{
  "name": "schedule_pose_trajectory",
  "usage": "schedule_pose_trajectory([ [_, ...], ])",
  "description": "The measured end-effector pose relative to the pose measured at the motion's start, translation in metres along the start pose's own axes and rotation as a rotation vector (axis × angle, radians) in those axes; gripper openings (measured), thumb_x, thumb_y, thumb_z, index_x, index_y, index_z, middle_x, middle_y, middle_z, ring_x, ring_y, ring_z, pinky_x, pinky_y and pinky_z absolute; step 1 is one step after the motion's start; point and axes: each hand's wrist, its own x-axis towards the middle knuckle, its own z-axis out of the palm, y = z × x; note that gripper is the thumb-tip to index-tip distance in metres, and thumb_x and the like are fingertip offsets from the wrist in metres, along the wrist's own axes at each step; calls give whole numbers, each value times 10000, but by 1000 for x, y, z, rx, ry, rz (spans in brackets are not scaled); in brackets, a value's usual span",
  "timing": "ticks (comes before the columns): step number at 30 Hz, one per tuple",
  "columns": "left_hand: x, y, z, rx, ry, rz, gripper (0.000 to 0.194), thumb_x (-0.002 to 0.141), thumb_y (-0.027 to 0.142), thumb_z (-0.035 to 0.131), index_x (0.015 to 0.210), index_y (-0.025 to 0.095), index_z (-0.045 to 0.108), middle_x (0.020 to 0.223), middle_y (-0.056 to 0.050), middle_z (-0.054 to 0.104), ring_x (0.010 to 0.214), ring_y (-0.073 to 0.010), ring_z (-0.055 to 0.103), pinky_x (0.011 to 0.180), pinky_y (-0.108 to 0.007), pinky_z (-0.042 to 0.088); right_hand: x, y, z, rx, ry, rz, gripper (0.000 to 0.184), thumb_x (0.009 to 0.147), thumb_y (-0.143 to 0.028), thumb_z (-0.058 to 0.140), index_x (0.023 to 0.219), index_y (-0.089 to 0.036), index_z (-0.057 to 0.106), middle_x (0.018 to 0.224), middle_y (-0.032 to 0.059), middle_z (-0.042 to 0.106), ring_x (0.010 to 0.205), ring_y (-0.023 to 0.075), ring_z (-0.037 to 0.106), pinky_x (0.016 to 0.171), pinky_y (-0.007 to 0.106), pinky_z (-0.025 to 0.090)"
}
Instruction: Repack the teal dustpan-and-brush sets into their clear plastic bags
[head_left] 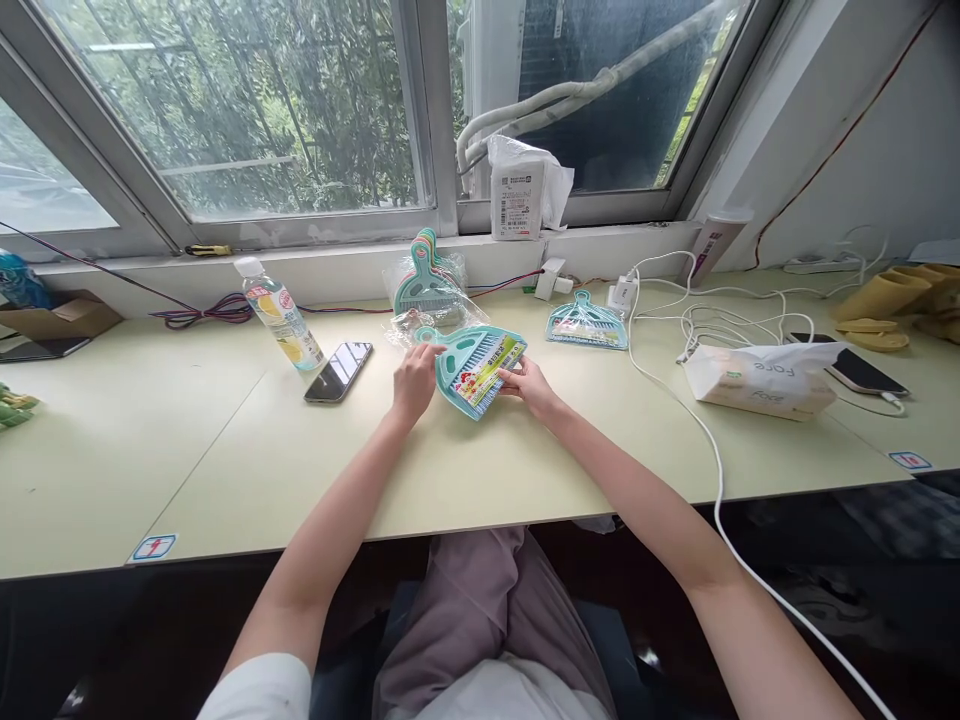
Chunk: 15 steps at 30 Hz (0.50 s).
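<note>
A teal mini dustpan-and-brush set (pixel 474 368) with a colourful paper label lies on the pale desk (pixel 487 470) in front of me. My left hand (pixel 413 378) grips its left side near the handle, fingers closed on it. My right hand (pixel 529 385) pinches its right edge by the label. Just behind it lies crumpled clear plastic wrapping (pixel 409 325) and a stack of several more teal dustpans (pixel 424 282) in a bag. Another packaged teal set (pixel 587 322) rests farther right.
A drink bottle (pixel 279 315) and a black phone (pixel 339 371) lie to the left. A tissue pack (pixel 759 378), white cables (pixel 701 325), a second phone (pixel 856 370) and yellow items (pixel 889 297) sit on the right. A white parcel (pixel 520 190) stands on the windowsill.
</note>
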Motion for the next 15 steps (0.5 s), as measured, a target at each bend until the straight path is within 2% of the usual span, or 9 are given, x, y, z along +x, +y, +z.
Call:
schedule_pose_trajectory([
  [4,-1,3,4,1,11,38,344,933,126,362,1172,263,568,1115,-42,663,1076,-211,575,743,-300,465,2,-1,-4,84,130,-48,247,798,-154,660,996,-214,525,891,19,724,779,165,717,829,385,611],
  [7,-1,2,5,2,44,55,351,926,111,372,1192,253,551,1098,-45,670,1048,-202,587,726,-296,472,3,-2,-7,116,156,-58,212,814,-151,645,987,-209,537,910,18,721,784,161,715,850,393,607],
  [12,-1,1,5,-36,74,79,340,913,118,397,1185,254,549,1114,-48,663,1044,-209,585,704,-294,472,5,0,-5,73,60,-28,196,779,-175,701,935,-190,584,886,37,725,780,183,715,855,428,603],
  [15,-3,5,5,-167,55,100,425,904,139,430,1311,262,440,1075,-39,673,1009,-200,601,750,-302,475,5,3,-2,54,-4,-16,254,740,-217,755,936,-186,596,856,43,730,754,195,715,839,446,604],
])
